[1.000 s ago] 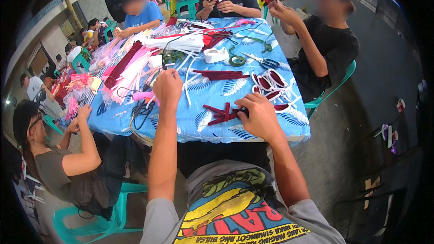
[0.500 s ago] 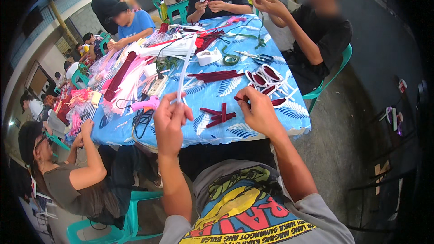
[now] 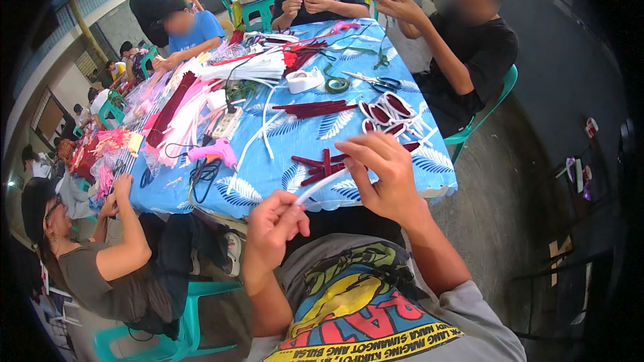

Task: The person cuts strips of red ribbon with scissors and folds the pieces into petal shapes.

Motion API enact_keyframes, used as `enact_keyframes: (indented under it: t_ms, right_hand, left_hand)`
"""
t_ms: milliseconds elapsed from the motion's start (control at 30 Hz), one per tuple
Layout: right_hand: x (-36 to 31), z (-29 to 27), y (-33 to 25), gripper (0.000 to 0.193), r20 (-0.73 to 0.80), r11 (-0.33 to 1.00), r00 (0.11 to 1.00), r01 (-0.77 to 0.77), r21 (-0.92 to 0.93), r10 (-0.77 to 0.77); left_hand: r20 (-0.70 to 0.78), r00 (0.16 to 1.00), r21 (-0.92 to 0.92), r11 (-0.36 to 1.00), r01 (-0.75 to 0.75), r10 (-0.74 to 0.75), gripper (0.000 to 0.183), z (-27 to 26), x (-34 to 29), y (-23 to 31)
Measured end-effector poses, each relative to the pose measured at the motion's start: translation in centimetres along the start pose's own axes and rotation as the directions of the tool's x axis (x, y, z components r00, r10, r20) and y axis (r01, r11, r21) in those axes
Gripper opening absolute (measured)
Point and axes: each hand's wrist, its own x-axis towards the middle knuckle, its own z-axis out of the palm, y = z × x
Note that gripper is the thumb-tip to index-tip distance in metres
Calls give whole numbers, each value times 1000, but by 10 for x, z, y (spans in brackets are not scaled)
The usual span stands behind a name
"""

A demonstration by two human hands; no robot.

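Note:
My left hand (image 3: 275, 228) pinches a white fuzzy craft stem (image 3: 324, 186) near one end, low in front of the table edge. The stem slants up to the right and passes out of sight at my right hand (image 3: 386, 174). Thumb and index finger of my right hand are apart, curved beside the stem; whether they touch it is unclear. Just beyond lie short dark red fuzzy stem pieces (image 3: 315, 161), partly covered by my right hand. Several dark red petal shapes with white edges (image 3: 396, 107) rest farther right.
On the blue leaf-patterned tablecloth (image 3: 268, 177) lie a pink glue gun (image 3: 213, 153), a power strip (image 3: 228, 123), a tape dispenser (image 3: 305, 80), green tape (image 3: 337, 85), scissors (image 3: 372, 82) and longer dark red stems (image 3: 315, 108). Bundled stems fill the left side. Several people sit around.
My left hand has come down and right, its white stem tilting toward my right hand. My right hand has let go of a dark red piece and its fingers have spread.

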Motion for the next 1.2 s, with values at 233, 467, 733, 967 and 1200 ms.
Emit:
enact_keyframes:
  t_ms: [233,467,733,967,1200]
  right_hand:
    - [-40,-1,-35,19,213,865,930,-359,351,300]
    - [-59,34,-78,16,716,188,452,-887,421,532]
    - [-63,55,-86,24,753,230,418,-908,350,509]
    - [-65,57,-81,19,859,-75,318,-923,376,400]
    - [-69,59,-85,12,825,-25,397,-896,444,402]
  left_hand:
    - [-286,946,-306,920,-243,155,17,9,10,-13]
    - [-382,909,-497,791,-356,169,17,15,8,-12]
    - [-513,826,-366,810,-458,235,15,19,5,-11]
    - [-563,783,-307,813,-494,264,14,23,6,-12]
    - [-591,748,-266,803,-533,301,13,20,5,-10]
